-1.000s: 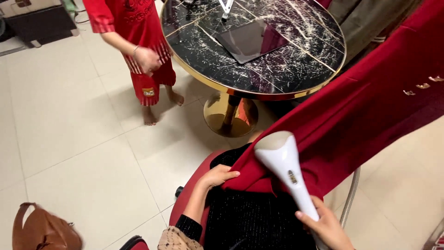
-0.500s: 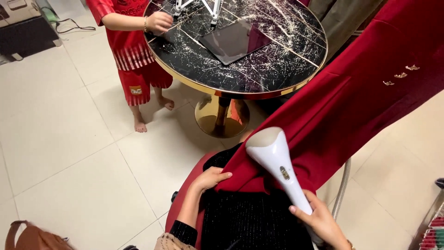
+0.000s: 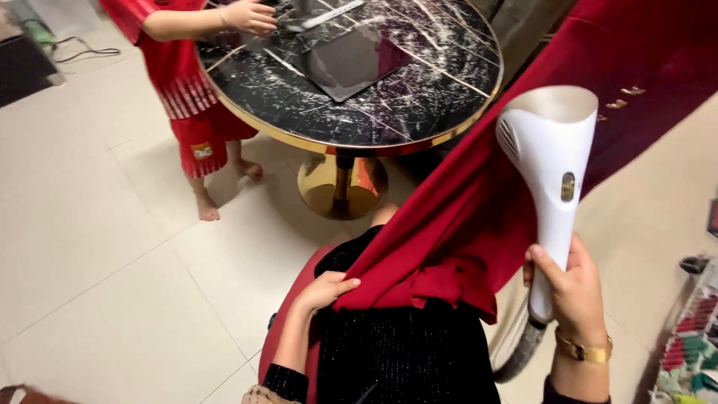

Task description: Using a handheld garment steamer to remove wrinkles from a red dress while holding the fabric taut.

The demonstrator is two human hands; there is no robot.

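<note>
My right hand (image 3: 572, 288) is wrapped shut around the steamer (image 3: 551, 172) handle, head pointing up at 12 so it faces the cloth (image 3: 464, 202). Left hand (image 3: 323, 290) pinches the cloth's hem, fingers curled over the edge, pulling it taut toward 7 so it hangs flat. Table (image 3: 389, 112) sits at 11, and another person's hand (image 3: 247, 15) rests on it.

The garment steamer (image 3: 552, 187) stands right of the draped cloth (image 3: 464, 217), the round worktop (image 3: 419, 112) lies beyond with a tablet (image 3: 351, 63) on it, another person (image 3: 191, 82) at its left.
</note>
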